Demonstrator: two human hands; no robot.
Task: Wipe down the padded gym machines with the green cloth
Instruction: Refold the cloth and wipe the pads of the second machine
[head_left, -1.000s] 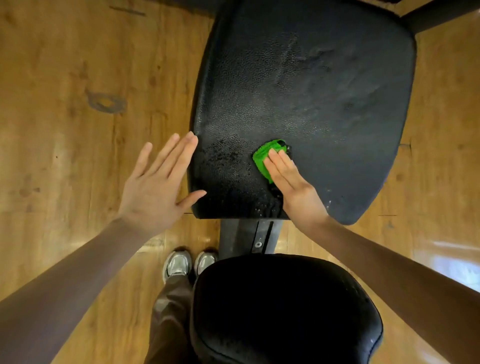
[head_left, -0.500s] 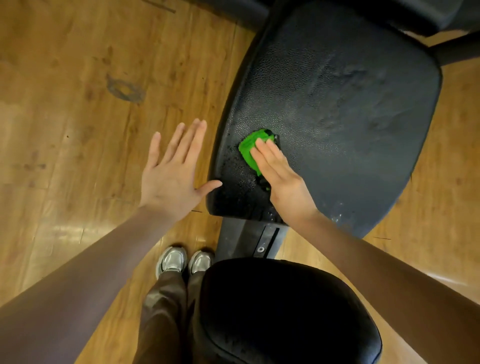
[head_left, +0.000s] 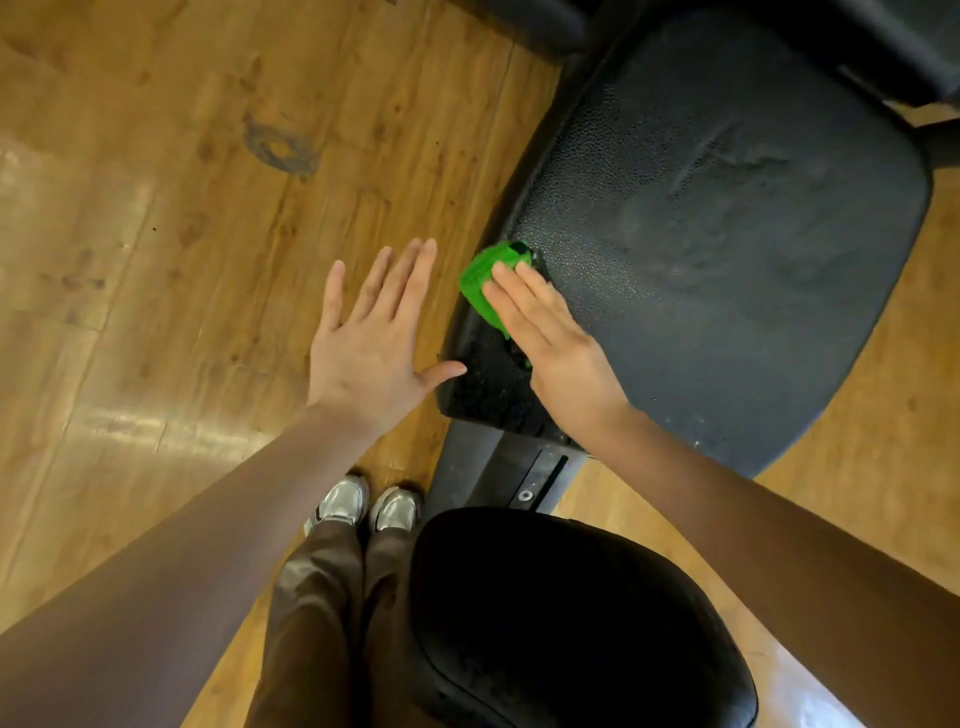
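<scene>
A large black padded seat (head_left: 717, 249) fills the upper right of the head view. My right hand (head_left: 550, 343) lies flat, fingers straight, pressing the folded green cloth (head_left: 485, 283) onto the pad's left edge. Most of the cloth is under my fingers. My left hand (head_left: 371, 338) hovers beside the pad with fingers spread and straight, its thumb tip at the pad's near left corner, holding nothing. A second rounded black pad (head_left: 571, 623) sits close below.
Wooden plank floor (head_left: 182, 234) lies all around, with a dark ring mark (head_left: 283, 148) at upper left. My grey shoes (head_left: 363, 506) stand beside the metal frame bar (head_left: 509, 473) joining the two pads. Another dark pad (head_left: 893, 41) shows at top right.
My right hand has slid the green cloth leftward across the pad to its left edge. The view has shifted, and my left hand has stayed open beside the pad.
</scene>
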